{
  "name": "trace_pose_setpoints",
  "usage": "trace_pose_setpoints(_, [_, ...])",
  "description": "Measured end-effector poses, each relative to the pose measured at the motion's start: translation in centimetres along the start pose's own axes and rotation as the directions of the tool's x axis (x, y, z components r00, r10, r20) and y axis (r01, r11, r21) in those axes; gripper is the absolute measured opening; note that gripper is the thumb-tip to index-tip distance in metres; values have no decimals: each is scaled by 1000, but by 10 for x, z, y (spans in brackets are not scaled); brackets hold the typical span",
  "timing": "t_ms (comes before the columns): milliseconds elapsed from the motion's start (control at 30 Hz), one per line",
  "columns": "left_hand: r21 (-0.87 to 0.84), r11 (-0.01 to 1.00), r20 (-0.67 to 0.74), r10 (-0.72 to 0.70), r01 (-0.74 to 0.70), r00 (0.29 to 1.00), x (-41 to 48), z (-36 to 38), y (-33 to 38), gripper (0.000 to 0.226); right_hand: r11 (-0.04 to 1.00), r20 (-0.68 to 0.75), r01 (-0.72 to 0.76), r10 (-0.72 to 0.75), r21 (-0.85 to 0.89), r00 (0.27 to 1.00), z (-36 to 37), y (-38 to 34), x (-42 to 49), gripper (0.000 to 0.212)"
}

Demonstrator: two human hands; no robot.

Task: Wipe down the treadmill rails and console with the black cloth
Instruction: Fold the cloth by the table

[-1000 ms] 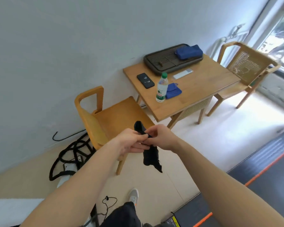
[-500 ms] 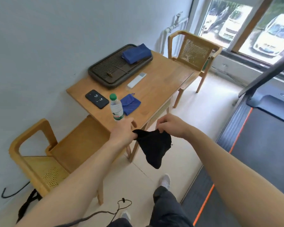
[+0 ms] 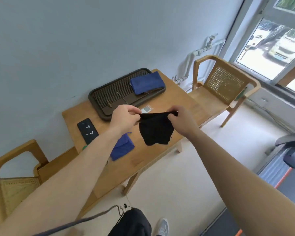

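Note:
The black cloth [image 3: 156, 130] hangs spread between my two hands, above the wooden table [image 3: 177, 101]. My left hand [image 3: 124, 117] pinches its upper left corner and my right hand [image 3: 181, 120] pinches its upper right corner, so the top edge is stretched taut. At the far right edge a grey part of the treadmill [image 3: 293, 150] juts in, with its dark deck and orange stripe [image 3: 283, 179] below it. The console is out of view.
On the table lie a dark slatted tray [image 3: 109, 97] with a blue pouch [image 3: 146, 82], a black phone [image 3: 87, 131], a white remote [image 3: 146, 109] and a blue cloth [image 3: 123, 148]. Wooden chairs stand at the left [image 3: 15, 176] and at the right [image 3: 225, 84].
My hands rose and pulled apart, spreading the bunched cloth flat. The view swung right and upward, so the table now lies under my hands and the bottle is hidden behind my left arm.

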State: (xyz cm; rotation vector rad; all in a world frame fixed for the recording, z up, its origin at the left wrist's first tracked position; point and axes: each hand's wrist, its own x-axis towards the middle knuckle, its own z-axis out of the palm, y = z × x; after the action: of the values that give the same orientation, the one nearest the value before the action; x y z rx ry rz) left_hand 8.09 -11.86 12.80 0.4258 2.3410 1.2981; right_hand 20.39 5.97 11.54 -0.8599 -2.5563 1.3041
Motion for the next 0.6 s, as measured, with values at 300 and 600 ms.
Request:
trace_pose_setpoints(300, [245, 968, 75, -82, 61, 994, 65, 53, -39, 25, 969, 197, 29, 20, -247, 980, 22, 64, 82, 13])
trace_pose_setpoints(600, [214, 870, 293, -492, 445, 820, 88, 139, -121, 10, 937, 535, 6, 194, -349, 823, 65, 175, 124, 20])
